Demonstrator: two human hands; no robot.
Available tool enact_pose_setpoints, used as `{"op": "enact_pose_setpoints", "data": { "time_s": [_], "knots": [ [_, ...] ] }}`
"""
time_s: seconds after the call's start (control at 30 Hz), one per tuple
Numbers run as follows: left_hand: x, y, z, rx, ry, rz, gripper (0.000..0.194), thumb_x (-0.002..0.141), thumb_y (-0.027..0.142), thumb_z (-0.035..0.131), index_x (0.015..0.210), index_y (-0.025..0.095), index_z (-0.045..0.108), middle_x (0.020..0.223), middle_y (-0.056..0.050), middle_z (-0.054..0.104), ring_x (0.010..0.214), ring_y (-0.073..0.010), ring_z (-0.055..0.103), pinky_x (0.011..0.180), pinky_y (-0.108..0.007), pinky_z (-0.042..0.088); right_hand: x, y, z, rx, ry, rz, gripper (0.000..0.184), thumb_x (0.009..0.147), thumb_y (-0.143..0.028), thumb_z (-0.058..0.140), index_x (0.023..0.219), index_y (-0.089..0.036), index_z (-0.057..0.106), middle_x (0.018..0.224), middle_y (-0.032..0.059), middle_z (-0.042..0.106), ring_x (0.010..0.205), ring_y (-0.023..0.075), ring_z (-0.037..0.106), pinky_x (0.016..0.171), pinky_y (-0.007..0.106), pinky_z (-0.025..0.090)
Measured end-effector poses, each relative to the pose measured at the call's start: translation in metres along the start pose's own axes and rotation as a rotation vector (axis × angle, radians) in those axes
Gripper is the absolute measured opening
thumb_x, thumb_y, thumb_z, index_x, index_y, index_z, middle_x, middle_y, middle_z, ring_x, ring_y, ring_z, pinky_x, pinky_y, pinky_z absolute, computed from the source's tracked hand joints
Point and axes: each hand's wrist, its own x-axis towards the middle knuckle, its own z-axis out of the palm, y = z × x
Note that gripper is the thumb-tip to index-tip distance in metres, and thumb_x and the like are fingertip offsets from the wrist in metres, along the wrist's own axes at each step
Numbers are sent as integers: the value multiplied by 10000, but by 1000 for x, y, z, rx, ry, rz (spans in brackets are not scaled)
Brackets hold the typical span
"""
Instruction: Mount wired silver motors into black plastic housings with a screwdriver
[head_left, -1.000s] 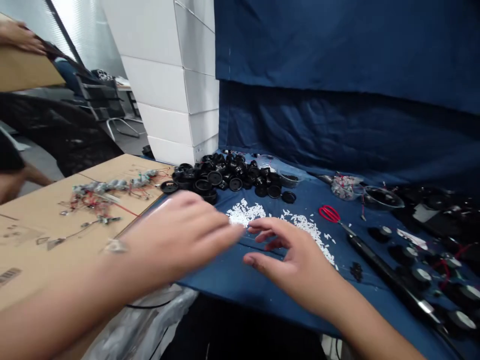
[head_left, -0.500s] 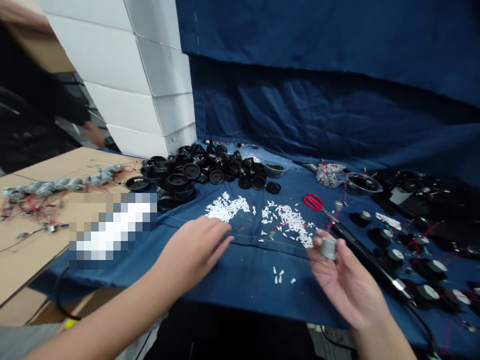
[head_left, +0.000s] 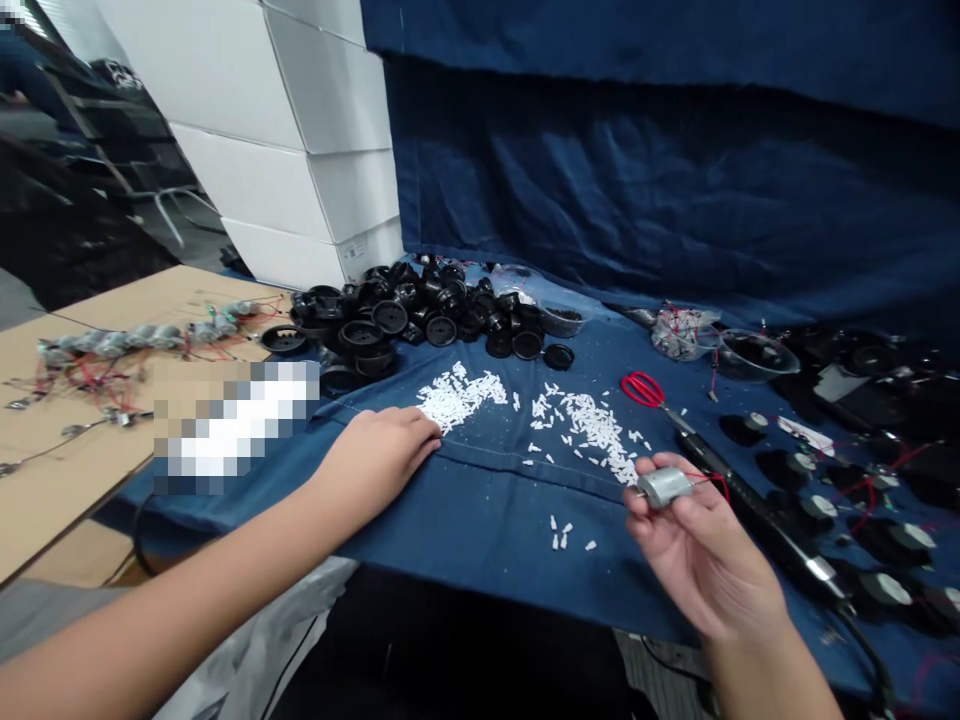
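Observation:
Between the thumb and fingers of my right hand (head_left: 705,550) is a small silver motor (head_left: 665,488), lying sideways with its shaft to the left and red wires trailing to the right. My left hand (head_left: 382,450) is palm down at the near edge of a pile of small white plastic pieces (head_left: 454,398). Its fingers are drawn together; whatever is under them is hidden. A second pile of white pieces (head_left: 596,425) spreads behind my right hand, and several loose pieces (head_left: 559,535) lie nearer on the blue cloth (head_left: 487,530).
Black round plastic parts (head_left: 390,318) are heaped at the back. Red-handled scissors (head_left: 643,388) lie beside a black corded tool (head_left: 750,520). Wired motors (head_left: 135,342) sit on cardboard at left. Black parts with motors (head_left: 817,508) line the right. White boxes (head_left: 352,190) stand behind.
The motor has turned from end-on to sideways in my right hand, showing its red wires. My left hand has moved slightly left and its fingers have come together. The view has tilted down.

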Motion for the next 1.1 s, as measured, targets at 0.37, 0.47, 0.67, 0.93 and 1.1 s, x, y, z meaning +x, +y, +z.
{"op": "enact_pose_setpoints", "data": {
  "time_s": [0.37,0.47,0.67,0.93,1.1],
  "knots": [
    [-10,23,-6,6,-78,82,252,1081,277,472,996,198,695,901,-58,700,861,-241,683,786,-369,504,47,5,43,-283,-273,-33,320,847,-407,873,976,-236,635,640,-73,521,512,67,446,553,240,433],
    [-14,44,-7,-65,-170,194,215,1062,217,517,984,222,717,927,-34,694,866,-214,679,787,-345,498,55,18,55,-420,-344,38,340,857,-385,868,1010,-222,611,662,-75,546,495,81,512,530,247,453],
    [-19,57,13,-249,-196,264,205,1049,169,550,1042,217,750,975,-42,685,839,-183,662,745,-307,486,50,41,63,-642,-405,132,300,914,-391,808,1013,-208,592,681,-68,549,540,74,517,515,210,420],
    [-40,55,36,-491,17,119,114,994,168,660,1090,226,641,955,8,732,896,-190,640,826,-355,427,46,54,58,-950,-512,33,247,921,-389,786,980,-202,635,819,-7,622,695,105,558,628,248,467],
    [-43,57,41,-551,48,58,202,954,157,690,1042,228,523,976,30,697,866,-178,636,821,-355,409,48,60,55,-1084,-559,-33,263,921,-410,787,1002,-213,632,845,4,647,690,118,580,625,267,505]
  ]
}}
